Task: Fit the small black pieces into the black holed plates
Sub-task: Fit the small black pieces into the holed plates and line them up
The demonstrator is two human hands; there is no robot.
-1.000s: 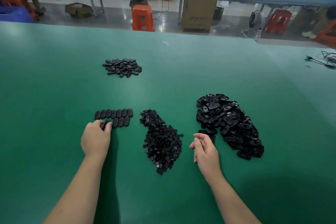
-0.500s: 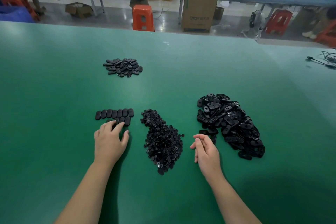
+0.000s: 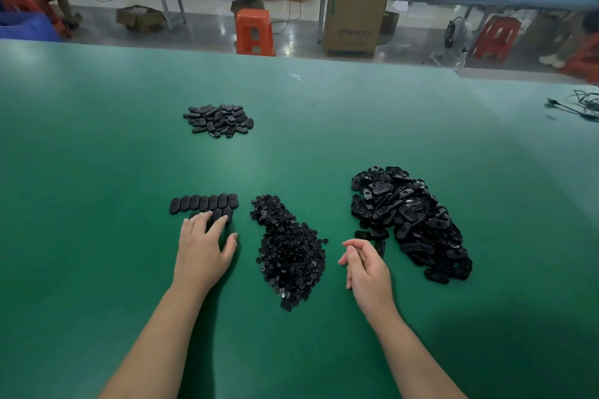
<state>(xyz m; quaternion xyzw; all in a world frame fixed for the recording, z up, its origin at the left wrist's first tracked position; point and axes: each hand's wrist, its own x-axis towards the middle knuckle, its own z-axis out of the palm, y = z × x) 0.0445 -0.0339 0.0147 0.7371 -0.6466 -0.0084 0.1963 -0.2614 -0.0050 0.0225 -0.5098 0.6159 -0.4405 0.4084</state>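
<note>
The left hand [image 3: 204, 249] lies flat, fingers straight, touching the near row [image 3: 217, 215] of laid-out plates. The right hand [image 3: 366, 266], loosely curled and empty, sits between the small pieces [image 3: 288, 246] and the plate heap [image 3: 408, 220], nearer a stray plate [image 3: 380, 246] just beyond its fingers.

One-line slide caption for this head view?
Left hand rests open on neat rows of oval black plates; right hand hovers between small-pieces heap and plate pile.

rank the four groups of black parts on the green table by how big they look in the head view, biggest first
1. Pile of holed plates by the right hand
2. Pile of small pieces in the middle
3. Neat rows of plates under the left hand and the far pile: look alike, and the far pile's distance makes it unsure
</note>
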